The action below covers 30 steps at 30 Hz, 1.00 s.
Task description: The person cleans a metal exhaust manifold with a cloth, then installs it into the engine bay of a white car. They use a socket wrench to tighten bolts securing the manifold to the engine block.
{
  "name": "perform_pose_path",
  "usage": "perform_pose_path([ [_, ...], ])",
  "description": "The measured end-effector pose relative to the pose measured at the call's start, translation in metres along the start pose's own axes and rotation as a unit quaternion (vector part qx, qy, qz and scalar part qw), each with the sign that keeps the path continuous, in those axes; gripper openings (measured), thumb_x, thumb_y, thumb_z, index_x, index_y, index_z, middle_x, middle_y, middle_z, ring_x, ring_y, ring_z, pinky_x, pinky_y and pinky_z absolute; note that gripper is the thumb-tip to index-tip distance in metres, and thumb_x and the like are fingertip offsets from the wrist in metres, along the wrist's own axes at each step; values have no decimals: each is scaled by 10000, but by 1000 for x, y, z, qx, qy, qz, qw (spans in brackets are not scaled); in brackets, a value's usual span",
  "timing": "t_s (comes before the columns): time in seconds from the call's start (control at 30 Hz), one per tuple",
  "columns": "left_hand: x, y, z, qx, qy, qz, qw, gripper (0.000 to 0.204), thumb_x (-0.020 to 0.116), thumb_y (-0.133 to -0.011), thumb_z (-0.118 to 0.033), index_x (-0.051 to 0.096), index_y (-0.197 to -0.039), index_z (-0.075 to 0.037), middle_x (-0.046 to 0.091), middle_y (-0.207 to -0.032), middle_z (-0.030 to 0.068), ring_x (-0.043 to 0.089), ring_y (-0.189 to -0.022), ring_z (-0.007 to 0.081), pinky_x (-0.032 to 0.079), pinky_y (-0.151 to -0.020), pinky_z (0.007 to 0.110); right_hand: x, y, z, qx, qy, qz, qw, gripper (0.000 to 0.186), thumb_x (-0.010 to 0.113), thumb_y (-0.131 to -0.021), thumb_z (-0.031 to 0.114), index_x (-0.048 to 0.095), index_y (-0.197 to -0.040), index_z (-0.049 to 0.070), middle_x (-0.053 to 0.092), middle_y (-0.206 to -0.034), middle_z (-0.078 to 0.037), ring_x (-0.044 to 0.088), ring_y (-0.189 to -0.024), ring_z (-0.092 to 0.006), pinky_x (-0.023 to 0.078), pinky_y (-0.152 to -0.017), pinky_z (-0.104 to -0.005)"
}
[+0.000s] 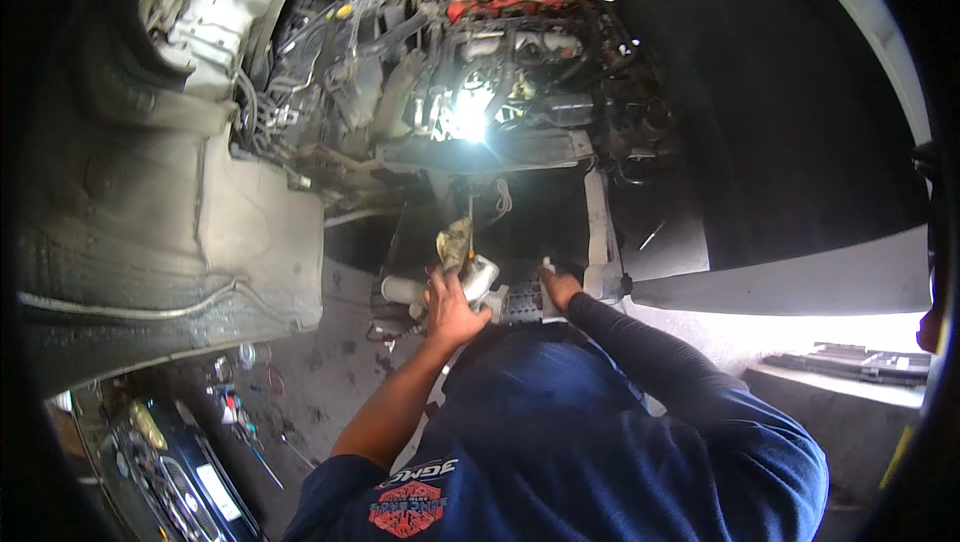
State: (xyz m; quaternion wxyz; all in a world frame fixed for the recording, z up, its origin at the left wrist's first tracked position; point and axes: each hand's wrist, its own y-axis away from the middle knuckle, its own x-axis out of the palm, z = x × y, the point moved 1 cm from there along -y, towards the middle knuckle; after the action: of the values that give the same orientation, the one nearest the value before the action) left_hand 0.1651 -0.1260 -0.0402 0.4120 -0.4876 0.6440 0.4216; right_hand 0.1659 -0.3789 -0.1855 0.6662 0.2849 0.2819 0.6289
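Note:
My left hand (pixel 450 310) reaches up with a bare forearm and is closed around a silvery metal pipe (pixel 482 275) under an engine (pixel 470 52). A dirty yellowish rag (pixel 455 242) sticks up just above that hand. My right hand (pixel 560 289), on a dark-sleeved arm, grips the right end of a ribbed grey metal part (pixel 520 304) next to the pipe. A pale upright bracket (pixel 600 232) stands right behind the right hand. My dark blue shirt (pixel 560 442) fills the lower middle and hides what lies below the hands.
A bright lamp (pixel 470 117) glares in the engine's middle. A grimy white body panel (pixel 150 222) bulges at left, a dark curved panel (pixel 780 122) at right. Hand tools (pixel 240 412) lie on the floor lower left beside a dark car part (pixel 170 472). A black tray (pixel 860 362) sits at right.

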Motion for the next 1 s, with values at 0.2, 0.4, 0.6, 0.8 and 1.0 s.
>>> perform_pose_path([
  [0.2,-6,6,-15,-95,111,-77,986,972,842,-791,-398,364,-1499,65,329,-1546,333,406,-1416,539,358,-1175,606,-11,23,68,-198,146,-7,969,622,708,-987,548,719,-1248,-17,758,-1044,-176,728,-947,-265,543,-871,-400],
  [0.4,-19,-6,-61,-52,216,-102,970,843,819,-855,-391,411,-1452,43,370,-1492,349,465,-1353,552,426,-1120,590,24,58,147,-274,107,119,948,555,797,-953,451,731,-1196,-45,762,-1045,-147,687,-950,-164,544,-841,-351],
  [0.6,-23,-32,-65,-15,208,-99,973,608,702,-903,-239,443,-1360,68,480,-1320,368,508,-1250,573,453,-1054,600,33,79,178,-283,73,167,942,580,815,-934,458,734,-1161,-69,769,-1049,-162,715,-965,-222,556,-884,-355],
  [0.8,-17,-22,-53,-62,157,-78,983,470,667,-913,-186,470,-1260,62,496,-1298,360,574,-1168,579,487,-1000,607,20,69,188,-285,168,158,931,652,688,-964,617,778,-1075,-19,764,-936,-189,742,-872,-298,567,-842,-411],
  [1.0,-33,-19,-55,7,55,-83,995,482,679,-887,-158,477,-1263,66,491,-1315,325,634,-1096,549,546,-934,591,5,63,203,-336,280,161,885,593,696,-976,551,783,-1038,-32,766,-943,-228,760,-891,-340,573,-821,-452],
])
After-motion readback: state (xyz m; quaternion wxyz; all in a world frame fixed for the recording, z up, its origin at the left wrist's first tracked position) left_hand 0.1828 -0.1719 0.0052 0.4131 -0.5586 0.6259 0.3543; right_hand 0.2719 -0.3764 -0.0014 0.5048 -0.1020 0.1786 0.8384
